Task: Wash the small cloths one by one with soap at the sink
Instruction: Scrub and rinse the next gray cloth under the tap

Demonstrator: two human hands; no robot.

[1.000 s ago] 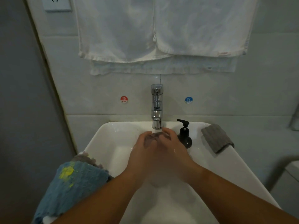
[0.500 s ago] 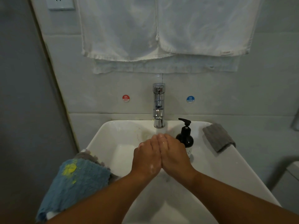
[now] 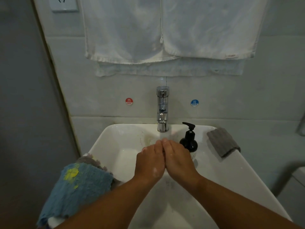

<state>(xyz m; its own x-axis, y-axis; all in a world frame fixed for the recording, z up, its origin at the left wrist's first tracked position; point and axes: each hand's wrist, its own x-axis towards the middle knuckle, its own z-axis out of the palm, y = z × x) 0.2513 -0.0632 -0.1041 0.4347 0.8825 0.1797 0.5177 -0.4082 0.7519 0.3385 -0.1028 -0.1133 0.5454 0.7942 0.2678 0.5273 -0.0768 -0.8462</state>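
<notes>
My left hand [image 3: 151,162] and my right hand [image 3: 179,160] are pressed together side by side over the white sink [image 3: 231,176], just below the chrome tap [image 3: 162,109]. Their fingers are straight and hold no cloth; soap suds dot the back of the left one. A black soap pump bottle [image 3: 189,139] stands on the sink's back rim right of the tap. A folded grey cloth [image 3: 222,141] lies on the right rim. A blue cloth with a yellow patch [image 3: 79,187] lies on top of a grey cloth [image 3: 89,159] on the left rim.
White towels [image 3: 165,30] hang on the wall above the tap. Red hot [image 3: 129,101] and blue cold [image 3: 194,102] stickers flank the tap. A wall socket [image 3: 63,4] is at the top left. A grey wall closes the left side.
My hands drew back from under the tap spout toward me and came together side by side with straight fingers. Between half a second ago and now they barely moved.
</notes>
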